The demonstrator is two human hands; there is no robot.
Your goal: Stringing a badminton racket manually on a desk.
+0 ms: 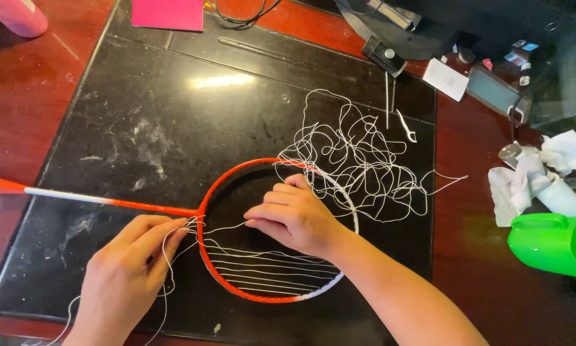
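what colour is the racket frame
Mostly red-orange racket frame, with white sections on its right side; head view shows it best.

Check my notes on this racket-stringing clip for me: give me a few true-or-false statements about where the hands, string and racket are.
1. The left hand pinches white string beside the racket frame. True.
2. The right hand rests outside the hoop. False: it lies over the inside of the hoop.
3. Strings already span the lower part of the hoop. True.
4. The loose tangle of string lies left of the racket handle. False: it lies at the hoop's upper right.
5. A green container sits at the right edge. True.
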